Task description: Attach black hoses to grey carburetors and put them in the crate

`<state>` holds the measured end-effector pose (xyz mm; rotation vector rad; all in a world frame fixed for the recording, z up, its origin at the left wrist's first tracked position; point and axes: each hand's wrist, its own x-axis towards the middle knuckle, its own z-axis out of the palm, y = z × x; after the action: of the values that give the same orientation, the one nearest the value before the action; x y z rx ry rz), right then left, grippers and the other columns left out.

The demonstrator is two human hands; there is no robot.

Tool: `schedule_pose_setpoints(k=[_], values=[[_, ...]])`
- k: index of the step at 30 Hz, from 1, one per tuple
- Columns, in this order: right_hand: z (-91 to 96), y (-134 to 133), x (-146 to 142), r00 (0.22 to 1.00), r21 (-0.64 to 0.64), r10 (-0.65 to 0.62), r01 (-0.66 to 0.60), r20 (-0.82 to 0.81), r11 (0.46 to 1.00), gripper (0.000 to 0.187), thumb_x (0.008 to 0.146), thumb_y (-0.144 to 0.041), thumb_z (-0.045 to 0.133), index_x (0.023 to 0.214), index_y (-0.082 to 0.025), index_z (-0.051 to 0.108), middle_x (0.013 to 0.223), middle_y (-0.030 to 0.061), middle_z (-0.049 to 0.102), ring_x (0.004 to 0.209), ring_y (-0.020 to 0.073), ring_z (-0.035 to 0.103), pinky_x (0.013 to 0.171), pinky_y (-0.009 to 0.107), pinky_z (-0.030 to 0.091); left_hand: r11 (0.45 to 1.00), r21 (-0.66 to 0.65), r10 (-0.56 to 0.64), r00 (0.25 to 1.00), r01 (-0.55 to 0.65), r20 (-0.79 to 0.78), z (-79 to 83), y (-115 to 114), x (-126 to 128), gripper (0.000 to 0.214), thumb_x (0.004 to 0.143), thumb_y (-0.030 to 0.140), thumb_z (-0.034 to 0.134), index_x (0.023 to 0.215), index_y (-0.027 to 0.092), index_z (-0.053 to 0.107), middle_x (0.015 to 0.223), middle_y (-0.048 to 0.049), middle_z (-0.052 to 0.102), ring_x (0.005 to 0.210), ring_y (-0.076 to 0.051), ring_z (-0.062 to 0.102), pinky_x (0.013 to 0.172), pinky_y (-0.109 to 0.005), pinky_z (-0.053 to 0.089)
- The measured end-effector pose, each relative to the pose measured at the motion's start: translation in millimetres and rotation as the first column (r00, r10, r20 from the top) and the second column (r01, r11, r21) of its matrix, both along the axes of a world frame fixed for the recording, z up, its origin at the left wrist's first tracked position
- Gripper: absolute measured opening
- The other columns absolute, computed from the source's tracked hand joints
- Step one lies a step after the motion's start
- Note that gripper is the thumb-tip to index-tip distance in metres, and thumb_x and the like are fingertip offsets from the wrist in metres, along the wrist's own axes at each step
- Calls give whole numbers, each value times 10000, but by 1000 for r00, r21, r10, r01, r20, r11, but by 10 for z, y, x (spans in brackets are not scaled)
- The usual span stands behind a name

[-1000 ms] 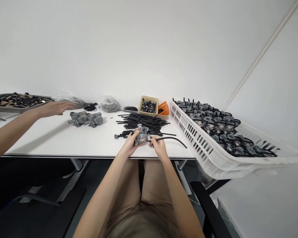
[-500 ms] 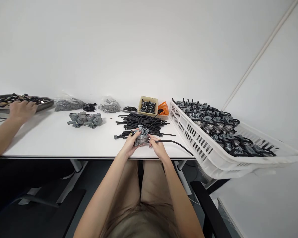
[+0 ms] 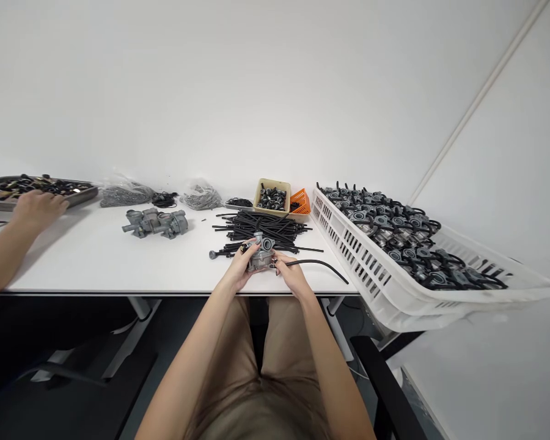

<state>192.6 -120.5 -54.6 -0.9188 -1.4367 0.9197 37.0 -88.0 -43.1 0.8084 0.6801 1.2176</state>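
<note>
A grey metal carburetor (image 3: 260, 259) is held just above the front edge of the white table, its round bore facing up. My left hand (image 3: 239, 269) grips it from the left, thumb on top. On its right side my right hand (image 3: 292, 273) pinches a black rubber hose (image 3: 323, 262) close to the carburetor; the hose's long free end curves away to the right. Whether the hose end sits on a fitting is hidden by my fingers. Directly behind lies a pile of black hoses (image 3: 261, 226).
A white crate (image 3: 371, 275) full of carburetors with hoses stands at the right. Behind the pile are a beige bin (image 3: 288, 188) and an orange basket (image 3: 305, 198). More carburetors (image 3: 156, 222) lie to the left. Another person's hand (image 3: 39, 209) rests at a metal tray (image 3: 85, 194).
My hands stay on the carburetor and hose with little movement. The hose's free end has shifted slightly left. The other person's hand has moved slightly down and left.
</note>
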Motion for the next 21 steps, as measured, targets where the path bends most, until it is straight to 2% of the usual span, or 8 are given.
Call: schedule_pose_setpoints(k=[7,15,21], values=[[-2,1,7,1000,16,21,-21,13,1000,284,736,-233,512,452,-238,517,1203,3,695,1200,246,575,1002,371,408,1000,10,-4,1000,4,-3,-5,11,1,479,711,350,793,1137,230,610,980,-66,727,755,-210,713,599,-346,610],[-31,-1,30,999,30,13,-14,37,999,352,839,-370,572,520,-223,539,1198,38,681,1205,226,560,976,348,420,1000,8,-3,1000,3,5,-14,10,4,460,713,348,799,1114,212,619,948,-65,729,725,-196,712,607,-333,612],[-26,-7,28,998,40,31,-33,46,999,374,853,-420,589,538,-222,554,1179,55,682,1210,231,552,1011,366,395,1000,-8,12,1000,-12,12,-34,28,0,429,707,353,804,1069,201,631,949,-62,726,758,-203,711,617,-346,618]])
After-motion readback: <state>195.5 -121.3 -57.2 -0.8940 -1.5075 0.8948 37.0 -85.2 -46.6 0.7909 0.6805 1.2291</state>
